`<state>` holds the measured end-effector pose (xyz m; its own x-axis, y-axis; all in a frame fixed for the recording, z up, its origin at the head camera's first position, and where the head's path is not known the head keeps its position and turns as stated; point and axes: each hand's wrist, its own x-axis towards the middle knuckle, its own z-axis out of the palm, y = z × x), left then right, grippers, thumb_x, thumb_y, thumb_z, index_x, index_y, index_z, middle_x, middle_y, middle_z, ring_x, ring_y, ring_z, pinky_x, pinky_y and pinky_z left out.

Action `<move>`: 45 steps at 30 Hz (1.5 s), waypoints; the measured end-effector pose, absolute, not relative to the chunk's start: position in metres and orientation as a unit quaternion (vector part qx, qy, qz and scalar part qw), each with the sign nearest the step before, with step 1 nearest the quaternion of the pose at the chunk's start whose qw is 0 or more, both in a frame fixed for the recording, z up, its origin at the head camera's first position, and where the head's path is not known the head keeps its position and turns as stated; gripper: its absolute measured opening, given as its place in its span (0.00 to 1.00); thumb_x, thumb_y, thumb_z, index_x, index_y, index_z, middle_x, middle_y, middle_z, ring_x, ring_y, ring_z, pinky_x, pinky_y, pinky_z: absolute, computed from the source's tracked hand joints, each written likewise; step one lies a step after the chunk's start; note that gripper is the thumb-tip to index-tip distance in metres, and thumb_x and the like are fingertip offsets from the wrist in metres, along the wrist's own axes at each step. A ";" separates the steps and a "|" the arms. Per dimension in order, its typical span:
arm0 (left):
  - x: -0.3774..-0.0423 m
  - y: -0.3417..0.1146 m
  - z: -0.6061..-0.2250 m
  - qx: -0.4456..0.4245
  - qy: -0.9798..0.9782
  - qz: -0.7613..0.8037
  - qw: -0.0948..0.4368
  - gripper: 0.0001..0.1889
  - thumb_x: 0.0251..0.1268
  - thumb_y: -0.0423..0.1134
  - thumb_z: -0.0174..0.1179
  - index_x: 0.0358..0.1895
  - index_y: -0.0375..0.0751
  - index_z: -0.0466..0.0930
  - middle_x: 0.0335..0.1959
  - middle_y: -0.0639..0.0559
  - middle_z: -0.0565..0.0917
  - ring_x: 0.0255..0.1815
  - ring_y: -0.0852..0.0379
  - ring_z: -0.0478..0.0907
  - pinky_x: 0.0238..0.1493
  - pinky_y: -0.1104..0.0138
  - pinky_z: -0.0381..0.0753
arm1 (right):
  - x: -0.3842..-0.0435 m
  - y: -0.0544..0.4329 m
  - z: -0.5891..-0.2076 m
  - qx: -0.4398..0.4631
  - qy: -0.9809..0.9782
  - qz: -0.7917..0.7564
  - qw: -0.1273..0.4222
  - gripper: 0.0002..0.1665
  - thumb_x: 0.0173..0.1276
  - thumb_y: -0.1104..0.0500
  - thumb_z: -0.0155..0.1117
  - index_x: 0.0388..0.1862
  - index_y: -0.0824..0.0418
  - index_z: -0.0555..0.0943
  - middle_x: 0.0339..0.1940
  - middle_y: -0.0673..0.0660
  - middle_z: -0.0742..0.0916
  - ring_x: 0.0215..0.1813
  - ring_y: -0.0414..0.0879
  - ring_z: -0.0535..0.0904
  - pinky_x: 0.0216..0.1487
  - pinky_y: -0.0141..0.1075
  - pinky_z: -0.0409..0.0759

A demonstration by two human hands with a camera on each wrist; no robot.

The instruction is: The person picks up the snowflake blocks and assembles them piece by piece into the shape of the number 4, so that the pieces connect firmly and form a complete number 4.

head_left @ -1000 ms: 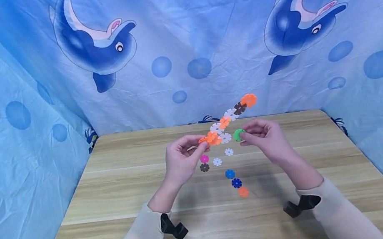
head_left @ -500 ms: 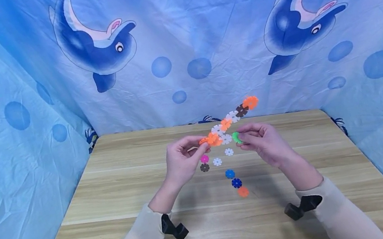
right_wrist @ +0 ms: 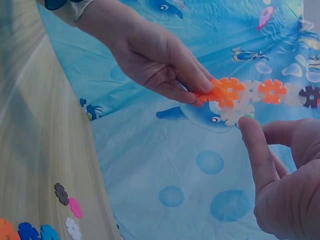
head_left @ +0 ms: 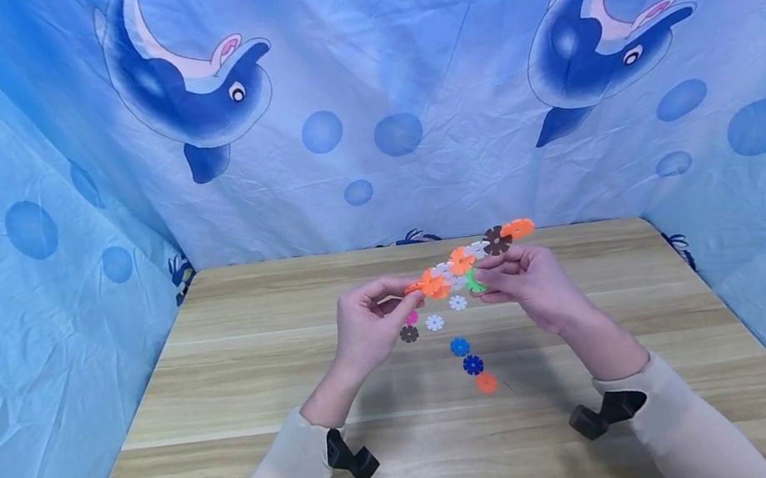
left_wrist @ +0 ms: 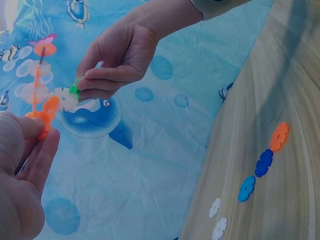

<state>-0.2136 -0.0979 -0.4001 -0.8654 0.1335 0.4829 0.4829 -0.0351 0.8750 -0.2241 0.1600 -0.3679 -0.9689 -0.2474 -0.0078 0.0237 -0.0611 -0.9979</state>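
My left hand (head_left: 373, 327) pinches the orange end of a chain of notched snowflake discs, held up over the table. From its orange discs (head_left: 435, 284) the chain runs up and right through white and orange ones to a brown disc (head_left: 496, 240) and a far orange disc (head_left: 520, 228). A white disc (right_wrist: 235, 114) branches off near the left fingers. Between its thumb and fingers my right hand (head_left: 543, 284) pinches a green snowflake disc (head_left: 473, 281), mostly covered by them in the right wrist view. In the left wrist view the green disc's edge meets the white branch disc (left_wrist: 65, 99).
Loose discs lie on the wooden table (head_left: 242, 398) below the hands: white (head_left: 434, 322), pink (head_left: 411, 317), brown (head_left: 409, 333), light blue (head_left: 459, 346), dark blue (head_left: 473, 365) and orange (head_left: 486, 382). A blue dolphin-print curtain (head_left: 354, 66) hangs behind the table and along its sides.
The right hand has brought the green disc leftward to the white branch disc. The chain's far end has swung down and slightly right, its discs turning, while the left hand keeps its pinch.
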 end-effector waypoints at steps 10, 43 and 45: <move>-0.213 -0.097 -0.403 -0.223 -0.696 -0.671 0.123 0.06 0.65 0.25 0.71 0.43 0.29 0.91 0.41 0.33 0.92 0.34 0.63 0.92 0.39 0.59 0.94 | -0.223 0.158 -0.363 -0.066 0.729 -0.675 0.094 0.14 0.76 0.71 0.63 0.56 0.81 0.78 0.39 0.51 0.91 0.41 0.42 0.93 0.48 0.35 0.92; -0.217 -0.104 -0.394 -0.205 -0.646 -0.721 0.147 0.08 0.65 0.22 0.70 0.46 0.23 0.87 0.43 0.27 0.89 0.35 0.62 0.92 0.45 0.62 0.94 | -0.225 0.172 -0.410 -0.212 0.903 -0.354 -0.124 0.11 0.69 0.61 0.76 0.49 0.58 0.91 0.42 0.55 0.95 0.40 0.47 0.91 0.43 0.46 0.94; -0.218 -0.105 -0.395 -0.205 -0.645 -0.721 0.147 0.08 0.66 0.22 0.69 0.46 0.23 0.87 0.43 0.26 0.89 0.35 0.62 0.92 0.45 0.62 0.94 | -0.224 0.172 -0.415 -0.222 0.909 -0.335 -0.110 0.11 0.68 0.62 0.76 0.49 0.58 0.91 0.43 0.55 0.94 0.41 0.46 0.90 0.43 0.44 0.93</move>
